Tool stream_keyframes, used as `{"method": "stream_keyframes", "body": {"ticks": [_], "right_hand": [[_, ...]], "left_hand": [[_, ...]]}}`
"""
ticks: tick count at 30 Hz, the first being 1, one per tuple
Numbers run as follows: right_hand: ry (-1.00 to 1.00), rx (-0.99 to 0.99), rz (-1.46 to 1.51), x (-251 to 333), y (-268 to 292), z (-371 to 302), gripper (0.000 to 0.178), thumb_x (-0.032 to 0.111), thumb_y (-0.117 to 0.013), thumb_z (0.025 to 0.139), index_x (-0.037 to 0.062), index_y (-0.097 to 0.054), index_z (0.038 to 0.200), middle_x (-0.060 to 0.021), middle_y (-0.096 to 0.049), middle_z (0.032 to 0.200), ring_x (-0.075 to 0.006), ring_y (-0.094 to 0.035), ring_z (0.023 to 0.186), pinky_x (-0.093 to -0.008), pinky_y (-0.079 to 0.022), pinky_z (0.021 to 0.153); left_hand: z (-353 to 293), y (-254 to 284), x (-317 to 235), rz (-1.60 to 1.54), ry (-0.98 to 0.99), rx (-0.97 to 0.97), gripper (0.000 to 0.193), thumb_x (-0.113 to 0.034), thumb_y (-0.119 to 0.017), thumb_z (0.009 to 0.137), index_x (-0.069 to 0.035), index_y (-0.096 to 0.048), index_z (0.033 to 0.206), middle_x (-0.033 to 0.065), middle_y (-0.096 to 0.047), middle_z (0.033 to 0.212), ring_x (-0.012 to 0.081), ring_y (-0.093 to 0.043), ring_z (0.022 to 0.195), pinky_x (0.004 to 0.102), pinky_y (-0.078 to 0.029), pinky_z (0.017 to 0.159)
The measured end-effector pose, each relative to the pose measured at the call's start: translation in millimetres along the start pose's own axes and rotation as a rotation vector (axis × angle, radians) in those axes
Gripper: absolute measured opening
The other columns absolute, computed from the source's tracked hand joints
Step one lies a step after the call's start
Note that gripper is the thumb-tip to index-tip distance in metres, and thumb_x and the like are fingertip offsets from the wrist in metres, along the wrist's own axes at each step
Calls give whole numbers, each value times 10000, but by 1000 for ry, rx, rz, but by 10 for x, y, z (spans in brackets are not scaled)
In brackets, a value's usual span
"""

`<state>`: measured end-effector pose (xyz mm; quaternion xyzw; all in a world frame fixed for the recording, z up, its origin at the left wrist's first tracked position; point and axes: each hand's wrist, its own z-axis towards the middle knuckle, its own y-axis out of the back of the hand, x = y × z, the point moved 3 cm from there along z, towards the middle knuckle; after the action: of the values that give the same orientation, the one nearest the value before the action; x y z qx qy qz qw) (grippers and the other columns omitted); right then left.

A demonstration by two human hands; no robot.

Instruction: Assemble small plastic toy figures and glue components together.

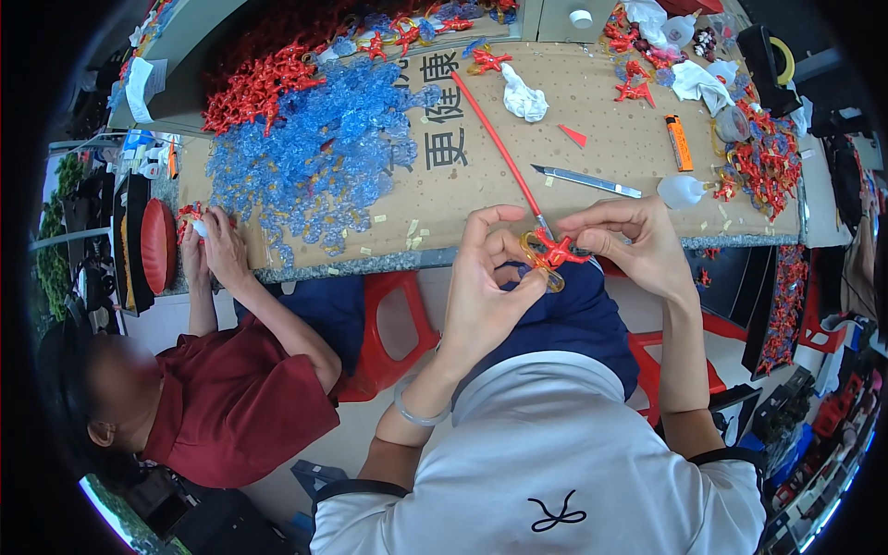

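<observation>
Red-and-amber figure [559, 251] at the near edge of the counter [592, 102], between two hands.
Left hand [490, 282] pinches the figure's amber loops; right hand [634, 245] bends over its red body, whether pinching I cannot tell.

Can't really see the tip of the red stick [499, 143], lost against the red piece [559, 252] between right hand [636, 242] and left hand [490, 282]. Only getting bits of the yellow loops [556, 280], partly behind left-hand fingers. Can't ID the tiny red-and-white stuff [199, 228] in the co-worker's hands [224, 248], or the pale scraps [413, 227] near the table edge [398, 263]. Can't see the blurred face [120, 375] either. Losing the white shirt [546, 435] at the bottom edge.
</observation>
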<state>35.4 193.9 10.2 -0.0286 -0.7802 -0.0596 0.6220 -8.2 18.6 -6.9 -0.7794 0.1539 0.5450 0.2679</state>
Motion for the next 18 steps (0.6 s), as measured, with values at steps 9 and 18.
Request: {"method": "stream_keyframes", "body": {"ticks": [9, 18], "right_hand": [[66, 4, -243, 78, -96, -24, 178, 49, -695, 736, -50, -700, 885, -115, -686, 719, -104, -608, 644, -259, -493, 627], [166, -85, -306, 162, -117, -72, 170, 42, -691, 728, -38, -698, 878, -145, -672, 735, -167, -646, 648, -270, -496, 600]], "left_hand": [[-20, -56, 46, 40, -144, -92, 507, 106, -612, 730, -16, -411, 1179, 21, -563, 753, 83, -583, 757, 238, -484, 757], [23, -67, 10, -9, -113, -89, 479, 104, -636, 721, 4, -456, 1153, 6, -557, 744, 72, -584, 755, 229, -488, 760]]}}
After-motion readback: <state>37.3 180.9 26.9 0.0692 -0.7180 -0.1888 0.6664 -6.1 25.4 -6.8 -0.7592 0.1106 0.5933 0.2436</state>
